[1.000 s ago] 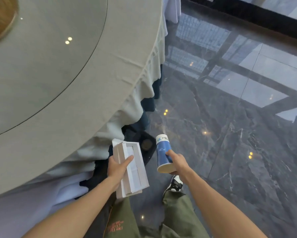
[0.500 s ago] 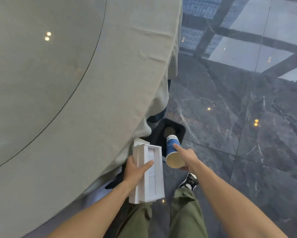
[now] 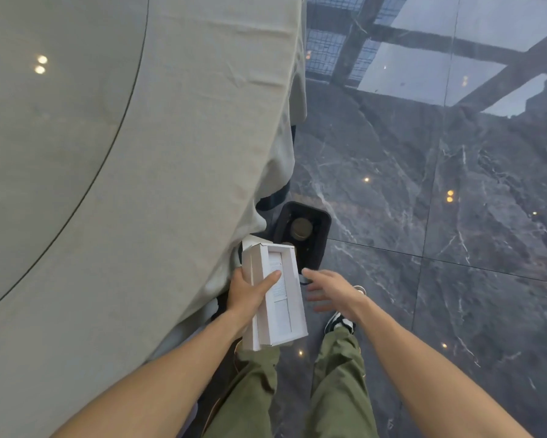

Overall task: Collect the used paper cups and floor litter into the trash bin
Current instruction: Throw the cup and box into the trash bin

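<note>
A black trash bin (image 3: pixel 324 221) stands on the dark marble floor at the foot of the round table. Inside it I see the round mouth of a paper cup (image 3: pixel 301 228). My left hand (image 3: pixel 250 292) grips a flat white cardboard box (image 3: pixel 283 314) held just in front of the bin, its far end overlapping the bin's near rim. My right hand (image 3: pixel 332 290) hovers to the right of the box, near the bin's near edge, fingers spread and holding nothing.
The round table with a grey-green cloth (image 3: pixel 139 184) fills the left side and overhangs close to the bin. Glossy dark marble floor (image 3: pixel 423 216) stretches to the right. My legs in green trousers and a black-and-white shoe (image 3: pixel 340 322) are below.
The blue paper cup has left my right hand, which now has its fingers spread; a cup mouth shows inside the bin. The bin looks nearer. The left hand still holds the box.
</note>
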